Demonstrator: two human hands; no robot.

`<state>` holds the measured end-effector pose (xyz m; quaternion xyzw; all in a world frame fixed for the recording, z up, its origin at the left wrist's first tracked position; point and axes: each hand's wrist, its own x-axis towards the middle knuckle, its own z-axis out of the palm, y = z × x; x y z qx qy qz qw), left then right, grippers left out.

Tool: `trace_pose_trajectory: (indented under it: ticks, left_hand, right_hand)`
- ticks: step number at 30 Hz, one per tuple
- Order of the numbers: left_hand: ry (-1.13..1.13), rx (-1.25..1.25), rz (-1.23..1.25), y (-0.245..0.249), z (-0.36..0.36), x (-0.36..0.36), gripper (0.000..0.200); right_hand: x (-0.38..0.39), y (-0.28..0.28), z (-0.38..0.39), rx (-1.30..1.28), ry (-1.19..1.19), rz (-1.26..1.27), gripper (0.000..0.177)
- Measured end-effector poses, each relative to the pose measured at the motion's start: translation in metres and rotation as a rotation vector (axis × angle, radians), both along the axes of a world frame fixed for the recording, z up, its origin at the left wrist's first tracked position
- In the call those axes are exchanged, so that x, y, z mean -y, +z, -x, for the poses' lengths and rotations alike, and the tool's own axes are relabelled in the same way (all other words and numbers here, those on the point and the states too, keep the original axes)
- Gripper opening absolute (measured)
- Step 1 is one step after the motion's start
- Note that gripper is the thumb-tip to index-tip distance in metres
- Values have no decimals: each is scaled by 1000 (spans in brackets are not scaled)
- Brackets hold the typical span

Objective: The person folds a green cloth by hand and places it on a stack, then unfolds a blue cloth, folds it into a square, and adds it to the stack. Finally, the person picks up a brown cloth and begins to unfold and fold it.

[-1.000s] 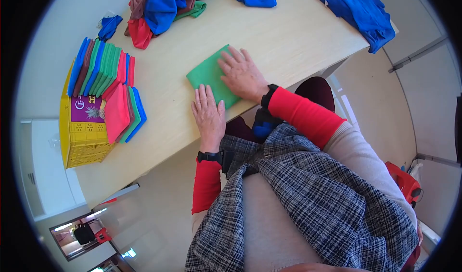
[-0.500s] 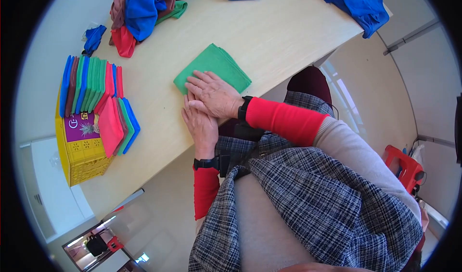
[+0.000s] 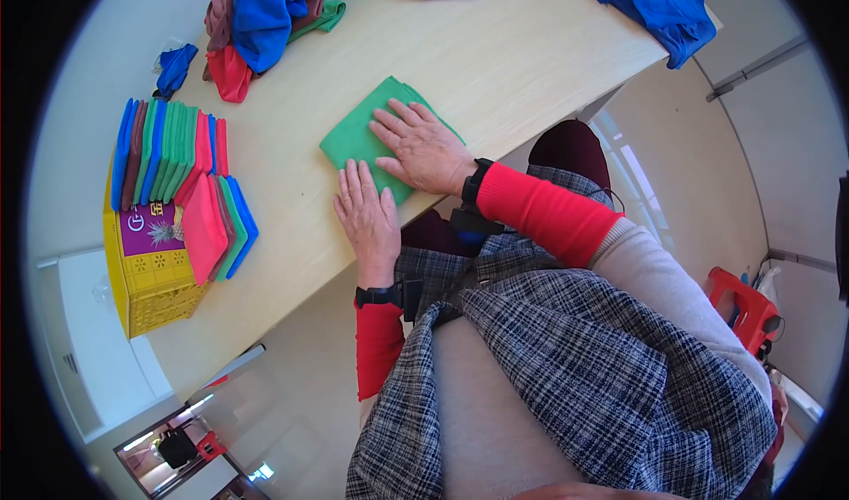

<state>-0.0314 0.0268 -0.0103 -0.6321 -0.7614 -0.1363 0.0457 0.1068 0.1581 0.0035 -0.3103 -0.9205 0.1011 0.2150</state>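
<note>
A green cloth (image 3: 358, 129), folded into a flat square, lies on the pale wooden table (image 3: 292, 208) close to its near edge. My right hand (image 3: 424, 151) rests flat across the right part of the cloth, fingers spread. At the cloth's lower left corner, my left hand (image 3: 367, 217) lies with fingers stretched out, their tips on the fabric. The two hands are apart, and neither grips anything. Part of the cloth is hidden beneath them.
A yellow crate (image 3: 164, 297) at the left holds several upright folded cloths (image 3: 168, 151) in green, blue, brown and red. Crumpled cloths (image 3: 265, 22) are heaped at the far left; more blue fabric (image 3: 654, 14) lies at the far right corner. A red stool (image 3: 738, 310) stands on the floor.
My right hand has slid to the right across the green cloth, away from my left hand, which it overlapped before. The left hand has stayed nearly in place, and more of the cloth's near part shows.
</note>
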Motion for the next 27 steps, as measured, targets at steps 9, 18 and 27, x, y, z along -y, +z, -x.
trace_pose_trajectory:
  ticks: [9, 18, 27]
  left_hand:
    - [0, 17, -13, 4, 2, 5, 57]
    - [-1, -15, -75, 11, 29, -34, 53]
    - [42, 22, -4, 1, 30, -57, 56]
  right_hand:
    - [-14, 0, -28, 55, -145, 10, 63]
    - [-5, 18, 22, 37, -37, -34, 61]
    - [-20, 2, 25, 55, -33, -1, 62]
